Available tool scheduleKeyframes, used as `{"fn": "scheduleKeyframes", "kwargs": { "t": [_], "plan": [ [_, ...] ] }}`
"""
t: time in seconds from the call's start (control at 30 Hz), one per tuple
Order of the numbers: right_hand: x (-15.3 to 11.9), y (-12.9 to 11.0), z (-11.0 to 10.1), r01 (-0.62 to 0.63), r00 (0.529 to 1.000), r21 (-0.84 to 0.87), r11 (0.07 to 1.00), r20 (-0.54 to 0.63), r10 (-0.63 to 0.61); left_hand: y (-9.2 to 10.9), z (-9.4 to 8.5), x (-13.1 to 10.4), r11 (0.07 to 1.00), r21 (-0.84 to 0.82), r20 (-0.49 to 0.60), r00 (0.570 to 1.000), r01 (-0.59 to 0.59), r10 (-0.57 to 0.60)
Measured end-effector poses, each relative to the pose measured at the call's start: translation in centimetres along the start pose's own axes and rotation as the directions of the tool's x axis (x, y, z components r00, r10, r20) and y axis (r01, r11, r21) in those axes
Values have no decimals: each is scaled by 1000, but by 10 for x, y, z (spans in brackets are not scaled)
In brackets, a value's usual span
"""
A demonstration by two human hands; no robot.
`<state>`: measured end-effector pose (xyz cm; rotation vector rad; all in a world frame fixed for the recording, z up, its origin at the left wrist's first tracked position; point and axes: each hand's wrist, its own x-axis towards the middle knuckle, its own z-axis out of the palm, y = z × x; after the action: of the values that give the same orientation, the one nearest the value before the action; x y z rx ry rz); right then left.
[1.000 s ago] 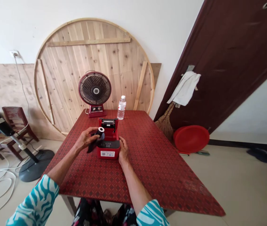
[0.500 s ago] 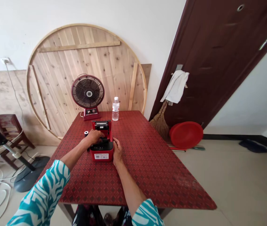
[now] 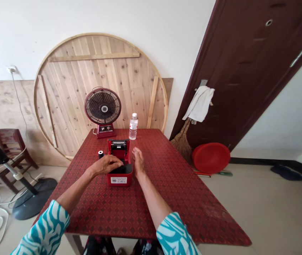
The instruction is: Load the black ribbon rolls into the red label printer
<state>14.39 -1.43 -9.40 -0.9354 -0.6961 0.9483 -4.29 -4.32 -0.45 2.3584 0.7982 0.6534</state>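
On the table stands a small red and black receipt printer [image 3: 118, 181] with its lid [image 3: 118, 144] raised. A white label is on its front. My left hand [image 3: 105, 164] is over the printer's left side, its fingers stretched across the top of the black front section; the thumb is partly hidden, and no held thing shows. Just right of the printer, apart from it, my right hand [image 3: 139, 162] is open with nothing in it. A small paper roll with a dark outside [image 3: 100, 154] stands upright left of the raised lid. The printer's inside is largely hidden by my left hand.
A red table fan [image 3: 103, 109] and a water bottle [image 3: 133, 126] stand at the back of the patterned table [image 3: 183, 205]. A large round wooden board [image 3: 73, 78] leans on the wall. Right of the table are a straw broom [image 3: 182, 141] and a red basin [image 3: 211, 158].
My right hand has let go of the printer's right side and moved slightly away. My left hand has come up out of the printer's inside to its front top. The view has shifted a little.
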Motion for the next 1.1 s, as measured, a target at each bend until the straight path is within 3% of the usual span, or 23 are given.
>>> {"fn": "scheduleKeyframes", "kwargs": {
  "t": [0.07, 0.17, 0.27, 0.33, 0.43, 0.5, 0.7, 0.8, 0.9, 1.0, 1.1],
  "plan": [
    [15, -16, 13, 47, 998, -21, 999, 36, -46, 2, 5, -5, 992, 75, -30, 994, -106, 108],
    [26, -33, 27, 71, 993, -25, 997, 94, -69, 4, 12, -11, 967, 194, -64, 981, -167, 182],
    [18, -40, 25, 167, 980, -41, 985, 119, -161, 9, 14, -19, 954, 240, -94, 973, -182, 209],
    [7, -40, 18, 253, 961, -86, 964, 134, -241, 10, 15, -26, 959, 241, -206, 957, -151, 203],
    [-15, -37, 5, 340, 937, -174, 924, 145, -318, 3, 15, -34, 975, 220, -495, 861, -5, 116],
    [-29, -35, -1, 363, 929, -213, 907, 151, -336, -9, 17, -38, 974, 211, -602, 795, 79, 66],
    [-51, -24, -7, 383, 921, -213, 899, 169, -352, -46, 32, -47, 961, 261, -558, 826, 88, 76],
    [-51, -15, -7, 331, 943, -160, 930, 97, -319, -47, 37, -52, 965, 254, -554, 828, 69, 87],
    [-47, -3, -7, 133, 990, -59, 989, -40, -135, -44, 39, -54, 980, 186, -569, 821, 68, 51],
    [-43, 8, -8, -85, 996, 43, 995, -10, 86, -42, 42, -56, 993, 87, -576, 817, 79, -14],
    [-39, 10, -9, -101, 994, 54, 993, 54, 98, -43, 44, -58, 998, 28, -563, 826, 49, -25]
  ]
}}
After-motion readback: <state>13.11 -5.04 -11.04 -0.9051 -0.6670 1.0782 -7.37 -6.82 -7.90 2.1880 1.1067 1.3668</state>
